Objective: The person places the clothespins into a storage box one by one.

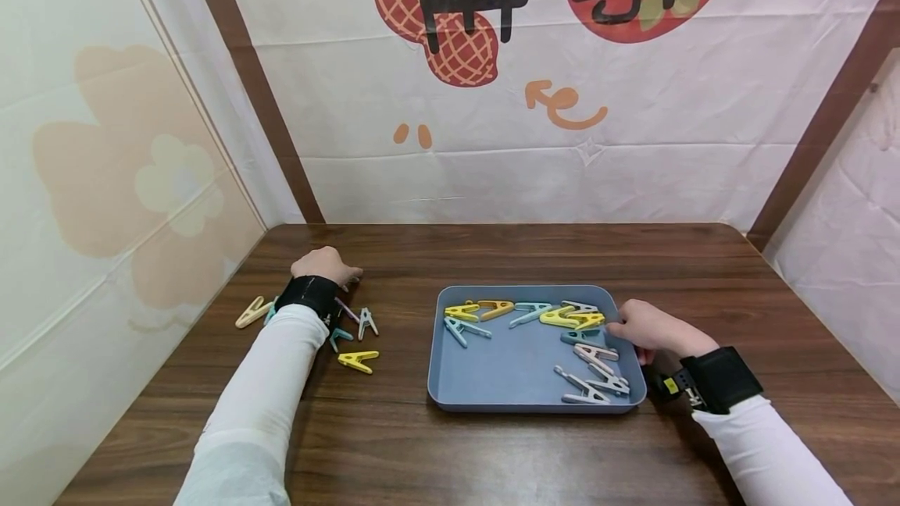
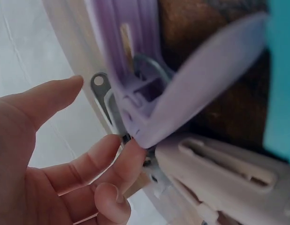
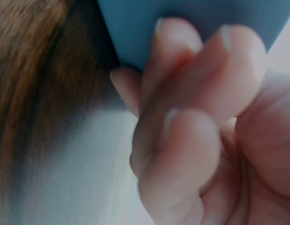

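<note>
My left hand point(image 1: 326, 264) reaches to the far left of the table, over a loose group of clothespins. In the left wrist view its thumb and fingers point(image 2: 100, 159) stand apart, close to a grey clothespin point(image 2: 102, 89) and a purple clothespin point(image 2: 140, 93); a beige clothespin point(image 2: 225, 173) lies beside them. My right hand point(image 1: 657, 328) grips the right rim of a blue-grey tray point(image 1: 492, 381), its curled fingers against the outer wall. Yellow, orange, light blue, teal and pale clothespins lie in the tray, mostly along its back and right side.
On the wooden table point(image 1: 534, 459), left of the tray, are a yellow clothespin point(image 1: 358, 361), a white clothespin point(image 1: 366, 323), a teal clothespin point(image 1: 341, 336) and a cream clothespin point(image 1: 253, 311). A printed cloth point(image 1: 337, 100) hangs behind the table's back edge.
</note>
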The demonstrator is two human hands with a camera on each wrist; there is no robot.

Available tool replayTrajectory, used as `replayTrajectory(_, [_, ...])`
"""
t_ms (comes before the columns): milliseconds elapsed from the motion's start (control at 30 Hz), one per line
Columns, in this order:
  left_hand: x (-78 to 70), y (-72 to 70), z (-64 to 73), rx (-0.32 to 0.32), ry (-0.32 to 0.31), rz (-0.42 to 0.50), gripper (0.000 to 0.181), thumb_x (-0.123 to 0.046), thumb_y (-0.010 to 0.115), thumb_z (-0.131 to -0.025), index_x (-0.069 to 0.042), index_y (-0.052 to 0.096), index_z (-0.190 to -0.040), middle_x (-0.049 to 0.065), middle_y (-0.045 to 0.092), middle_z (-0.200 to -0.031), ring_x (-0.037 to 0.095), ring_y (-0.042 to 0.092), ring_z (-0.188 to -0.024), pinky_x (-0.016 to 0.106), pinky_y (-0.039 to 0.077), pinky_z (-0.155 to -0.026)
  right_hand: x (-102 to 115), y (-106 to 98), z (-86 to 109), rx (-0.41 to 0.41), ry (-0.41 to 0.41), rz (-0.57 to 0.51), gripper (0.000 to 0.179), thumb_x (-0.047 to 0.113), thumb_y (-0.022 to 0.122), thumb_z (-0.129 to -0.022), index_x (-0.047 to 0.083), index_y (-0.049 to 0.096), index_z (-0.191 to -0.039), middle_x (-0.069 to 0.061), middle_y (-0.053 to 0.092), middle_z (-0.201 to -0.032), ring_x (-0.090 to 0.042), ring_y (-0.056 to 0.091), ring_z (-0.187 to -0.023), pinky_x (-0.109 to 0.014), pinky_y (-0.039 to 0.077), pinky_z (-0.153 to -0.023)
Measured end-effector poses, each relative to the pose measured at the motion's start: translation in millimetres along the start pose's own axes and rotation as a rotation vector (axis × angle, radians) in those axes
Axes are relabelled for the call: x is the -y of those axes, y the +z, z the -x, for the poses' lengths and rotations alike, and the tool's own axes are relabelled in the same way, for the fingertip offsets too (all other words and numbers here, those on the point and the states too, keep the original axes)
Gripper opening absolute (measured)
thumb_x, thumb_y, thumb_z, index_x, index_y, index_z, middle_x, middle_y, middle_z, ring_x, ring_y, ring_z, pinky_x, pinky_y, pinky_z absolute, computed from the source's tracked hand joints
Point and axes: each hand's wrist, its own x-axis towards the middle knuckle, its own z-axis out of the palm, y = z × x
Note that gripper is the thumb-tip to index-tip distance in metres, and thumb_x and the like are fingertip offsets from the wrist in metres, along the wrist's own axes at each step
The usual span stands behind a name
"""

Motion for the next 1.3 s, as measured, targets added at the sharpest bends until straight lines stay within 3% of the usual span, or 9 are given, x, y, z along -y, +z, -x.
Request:
replayTrajectory(233, [-0.3, 0.7, -2.0, 0.014, -0.009, 0.016, 0.044, -0.043, 0.070, -0.082, 0.001, 0.069, -0.090, 0.019, 0.066, -0.085, 0.034, 0.062, -0.082, 0.050, 0.049, -0.071, 1, 1, -1.1, -0.006, -0.004, 0.008, 0.029, 0.012, 0.053, -0.097, 0.005, 0.057, -0.069, 0.000, 0.052, -0.048, -0.008, 0.051, -0.039, -0.025, 0.046, -0.042])
replayTrajectory(533, [-4.1, -1.2, -0.2, 0.012, 0.023, 0.031, 0.034, -0.035, 0.078, -0.078, -0.002, 0.069, -0.079, 0.020, 0.067, -0.090, 0.034, 0.062, -0.083, 0.049, 0.050, -0.070, 2, 0, -0.8, -0.005, 0.006, 0.007, 0.029, 0.013, 0.054, -0.097, 0.006, 0.057, -0.070, 0.000, 0.052, -0.048, -0.008, 0.051, -0.039, -0.025, 0.046, -0.042])
replayTrajectory(967, [-10.8, -2.6, 3.5, 0.043, 0.033, 0.020, 0.028, -0.027, 0.081, -0.075, -0.004, 0.066, -0.074, 0.014, 0.063, -0.079, 0.030, 0.058, -0.075, 0.046, 0.048, -0.067, 1, 1, -0.3, -0.003, 0.022, 0.001, 0.024, 0.014, 0.054, -0.098, 0.004, 0.059, -0.076, -0.001, 0.053, -0.050, -0.009, 0.051, -0.040, -0.025, 0.046, -0.042])
replayTrajectory(1067, [-13.3, -2.8, 5.6, 0.026, 0.061, 0.035, 0.027, -0.026, 0.080, -0.076, -0.006, 0.063, -0.069, 0.010, 0.059, -0.071, 0.027, 0.055, -0.069, 0.042, 0.046, -0.062, 1, 1, -0.3, -0.001, 0.027, 0.002, 0.023, 0.014, 0.054, -0.097, 0.003, 0.059, -0.078, -0.001, 0.053, -0.050, -0.010, 0.051, -0.040, -0.025, 0.046, -0.042])
replayTrajectory(1200, [-22.2, -5.9, 9.4, -0.042, 0.144, 0.080, 0.028, -0.022, 0.078, -0.078, -0.009, 0.061, -0.059, 0.003, 0.055, -0.060, 0.023, 0.053, -0.061, 0.037, 0.042, -0.054, 0, 1, 0.1, -0.006, 0.023, 0.004, 0.024, 0.014, 0.055, -0.097, 0.004, 0.060, -0.076, -0.001, 0.053, -0.050, -0.010, 0.052, -0.040, -0.025, 0.046, -0.042])
replayTrajectory(1300, [-35.1, -12.3, 15.3, -0.091, 0.212, 0.126, 0.022, -0.020, 0.078, -0.079, -0.008, 0.066, -0.065, 0.002, 0.058, -0.061, 0.022, 0.053, -0.060, 0.035, 0.041, -0.053, 0, 1, 0.3, -0.009, 0.022, 0.002, 0.025, 0.014, 0.055, -0.097, 0.004, 0.060, -0.075, -0.001, 0.053, -0.050, -0.010, 0.052, -0.040, -0.025, 0.046, -0.042])
